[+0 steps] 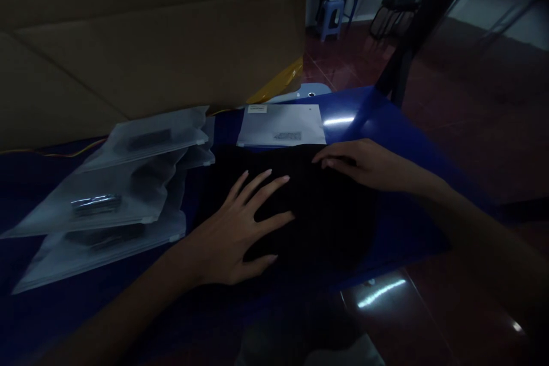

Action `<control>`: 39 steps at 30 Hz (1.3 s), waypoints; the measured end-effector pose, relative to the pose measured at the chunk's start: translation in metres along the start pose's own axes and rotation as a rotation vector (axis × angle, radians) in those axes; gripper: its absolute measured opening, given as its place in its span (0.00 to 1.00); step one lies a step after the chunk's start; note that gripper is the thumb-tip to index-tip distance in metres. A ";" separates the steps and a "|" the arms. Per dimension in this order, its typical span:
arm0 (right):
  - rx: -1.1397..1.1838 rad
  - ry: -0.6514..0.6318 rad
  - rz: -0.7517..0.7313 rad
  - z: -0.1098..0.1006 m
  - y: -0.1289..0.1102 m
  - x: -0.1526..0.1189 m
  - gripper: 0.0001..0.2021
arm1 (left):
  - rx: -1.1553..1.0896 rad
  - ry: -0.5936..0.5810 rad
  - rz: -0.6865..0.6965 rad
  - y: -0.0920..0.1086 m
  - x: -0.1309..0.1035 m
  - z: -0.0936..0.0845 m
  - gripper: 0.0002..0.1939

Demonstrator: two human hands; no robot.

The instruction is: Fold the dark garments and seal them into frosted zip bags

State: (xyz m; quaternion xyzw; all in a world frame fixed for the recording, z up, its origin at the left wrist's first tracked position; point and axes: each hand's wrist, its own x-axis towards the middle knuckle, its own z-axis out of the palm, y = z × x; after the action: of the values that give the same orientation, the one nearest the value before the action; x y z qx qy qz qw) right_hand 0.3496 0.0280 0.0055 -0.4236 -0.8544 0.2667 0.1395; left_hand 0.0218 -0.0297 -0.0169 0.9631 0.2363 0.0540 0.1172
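A black piece of cloth (326, 217) lies spread on the blue table (373, 114); its folds are lost in the dark. My left hand (244, 223) rests flat on the cloth's left part, fingers spread. At its upper right edge, my right hand (355, 163) has its fingertips bent together in a pinch on the fabric. Just beyond the cloth lies a flat frosted zip bag (295, 120) with a small label and printed text.
Frosted zip bags (120, 194) with dark contents are piled at the left. A large cardboard box (150, 51) stands behind, with yellow plastic (278, 83) at its corner. Farther off, a person sits on a blue stool (331, 18) near a black chair (401, 0).
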 end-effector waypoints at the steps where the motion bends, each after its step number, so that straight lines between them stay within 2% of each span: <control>1: 0.012 -0.013 -0.029 0.001 -0.002 0.000 0.18 | 0.004 0.005 0.015 0.001 0.001 -0.001 0.35; 5: 0.046 -0.049 -0.092 0.005 -0.008 -0.001 0.20 | 0.009 -0.053 0.061 0.002 0.004 -0.001 0.29; 7: 0.025 -0.036 -0.073 0.006 -0.007 0.000 0.20 | -0.003 -0.064 0.039 0.000 0.004 0.002 0.31; 12: -0.107 0.000 0.013 -0.002 0.008 -0.002 0.18 | -0.031 0.000 -0.047 -0.007 0.003 0.006 0.40; 15: -0.134 -0.123 -0.018 -0.012 0.019 -0.008 0.24 | -0.036 0.002 -0.061 -0.007 0.003 0.005 0.42; 18: -0.148 -0.241 -0.086 -0.022 0.027 -0.015 0.34 | -0.037 -0.002 -0.063 -0.006 0.003 0.003 0.44; 22: -0.229 -0.269 -0.105 -0.028 0.032 -0.021 0.44 | -0.035 -0.019 -0.058 -0.006 0.003 0.002 0.45; 25: -0.255 -0.261 -0.122 -0.024 0.031 -0.021 0.45 | -0.032 -0.028 -0.063 -0.006 0.002 0.002 0.43; 30: -0.333 -0.145 -0.110 -0.008 0.018 -0.017 0.40 | 0.016 -0.009 -0.064 -0.006 0.003 0.004 0.41; 35: -0.368 0.154 -0.203 0.020 -0.005 -0.005 0.22 | 0.027 -0.057 -0.017 -0.008 0.004 0.006 0.39; 37: -0.361 0.242 -0.229 0.035 -0.011 -0.001 0.22 | 0.015 -0.070 0.020 -0.007 0.005 0.005 0.39; 39: -0.389 0.197 -0.243 0.049 -0.013 0.002 0.24 | 0.008 -0.063 0.046 -0.005 0.006 0.005 0.39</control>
State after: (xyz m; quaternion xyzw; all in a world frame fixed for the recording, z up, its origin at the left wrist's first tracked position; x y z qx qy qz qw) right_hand 0.3174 0.0061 -0.0268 -0.3604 -0.9167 0.0360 0.1689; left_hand 0.0255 -0.0240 -0.0227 0.9700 0.2103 0.0255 0.1192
